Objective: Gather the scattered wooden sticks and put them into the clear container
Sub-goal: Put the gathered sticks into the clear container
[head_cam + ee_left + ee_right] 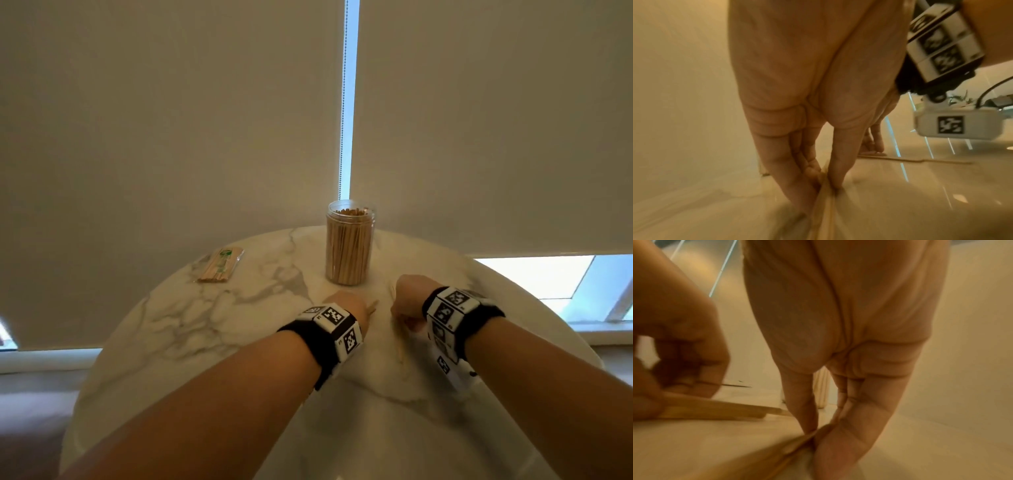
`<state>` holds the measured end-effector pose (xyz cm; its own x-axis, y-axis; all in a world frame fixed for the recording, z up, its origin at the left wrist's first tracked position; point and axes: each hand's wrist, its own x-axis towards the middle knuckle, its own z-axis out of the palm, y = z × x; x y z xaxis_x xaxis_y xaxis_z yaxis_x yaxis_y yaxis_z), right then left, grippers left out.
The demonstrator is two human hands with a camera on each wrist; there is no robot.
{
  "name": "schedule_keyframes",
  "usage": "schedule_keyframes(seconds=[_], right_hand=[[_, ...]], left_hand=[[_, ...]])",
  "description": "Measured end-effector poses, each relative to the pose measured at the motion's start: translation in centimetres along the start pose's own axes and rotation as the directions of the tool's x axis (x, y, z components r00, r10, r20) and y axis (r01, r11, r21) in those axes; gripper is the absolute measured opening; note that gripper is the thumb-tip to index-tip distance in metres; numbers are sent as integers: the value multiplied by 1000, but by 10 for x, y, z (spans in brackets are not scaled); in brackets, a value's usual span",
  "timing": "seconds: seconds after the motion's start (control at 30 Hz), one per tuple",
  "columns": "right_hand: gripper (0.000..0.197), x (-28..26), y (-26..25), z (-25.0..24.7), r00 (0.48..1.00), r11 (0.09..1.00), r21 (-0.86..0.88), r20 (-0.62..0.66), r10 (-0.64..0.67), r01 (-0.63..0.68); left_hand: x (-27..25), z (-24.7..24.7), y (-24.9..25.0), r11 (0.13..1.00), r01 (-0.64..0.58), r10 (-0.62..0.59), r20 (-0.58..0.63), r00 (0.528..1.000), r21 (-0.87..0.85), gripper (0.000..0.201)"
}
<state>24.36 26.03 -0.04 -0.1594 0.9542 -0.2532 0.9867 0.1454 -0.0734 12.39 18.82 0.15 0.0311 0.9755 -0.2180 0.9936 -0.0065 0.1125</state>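
On the round marble table [212, 329], just in front of the open clear jar [350, 243] already packed with upright sticks, a few loose wooden sticks [719, 409] are pinched against the surface by the left hand [346, 308], and another few are pinched between thumb and fingertips of the right hand [409, 301]. Such thin sticks are judged light, stiff and prone to rolling or snapping. They are best bundled parallel and gripped near mid-length.

Both forearms are bare, without sleeves. Each wrist wears a black fabric strap [317, 353] carrying white blocky camera housings [448, 308] printed with black-and-white square markers. A thin black cable [990, 88] leaves the right unit.
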Motion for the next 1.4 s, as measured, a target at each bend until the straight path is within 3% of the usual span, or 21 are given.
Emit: schedule_keyframes(seconds=[0.13,0.23,0.4,0.5,0.57,0.63,0.7,0.73,0.8,0.9,0.97,1.03,1.17,1.23,1.3,1.4], right_hand=[[22,-40,-5,8,1000,1000,-28,26,-11,12],[13,-55,-4,14,999,999,-37,31,-17,18],[19,-67,2,25,1000,994,112,-6,13,-13],[20,-77,7,24,999,973,226,-4,42,-40],[17,-78,11,22,1000,946,325,-14,-12,15],[17,-77,10,18,999,767,640,-24,-35,42],[9,-81,6,11,994,610,785,-96,-53,108],[7,-84,4,6,988,558,816,-141,-58,149],[9,-89,-3,0,967,482,839,-230,-107,253],[13,-94,-14,-5,928,457,810,-350,-128,368],[16,-96,-22,-4,905,492,763,-393,-164,420],[19,-96,-26,-4,889,547,707,-419,-185,447],[22,-98,-27,-7,893,606,663,-394,-217,439],[24,-95,-21,-8,914,638,666,-370,-167,387],[25,-90,-12,-5,952,752,604,-287,-101,262],[32,-90,-1,5,999,951,307,-29,-17,25]], left_hand=[[-14,8,-7,1000,17,-17,4,1000,18,29],[-24,12,-11,998,59,-59,29,998,2,31],[-37,11,-20,993,98,-99,-16,995,-63,42],[-39,16,-28,949,191,-198,-5,980,-251,38],[-43,18,-31,856,219,-234,27,972,-469,36],[-42,22,-32,739,148,-201,-6,980,-657,37],[-42,25,-30,535,51,-206,-72,976,-843,37],[-44,24,-27,411,21,-223,-78,972,-911,34],[-49,20,-21,260,-31,-203,-86,975,-965,29],[-56,14,-16,186,-128,-126,-153,980,-974,30],[-57,12,-14,134,-194,-121,-210,970,-972,31],[-55,14,-12,139,-213,-173,-236,956,-967,35],[-53,22,-20,274,-211,-235,-278,932,-938,40],[-54,22,-25,291,-224,-245,-299,922,-930,40],[-55,19,-27,201,-211,-264,-260,929,-957,34],[-56,15,-28,44,-196,-259,-201,945,-980,24]])
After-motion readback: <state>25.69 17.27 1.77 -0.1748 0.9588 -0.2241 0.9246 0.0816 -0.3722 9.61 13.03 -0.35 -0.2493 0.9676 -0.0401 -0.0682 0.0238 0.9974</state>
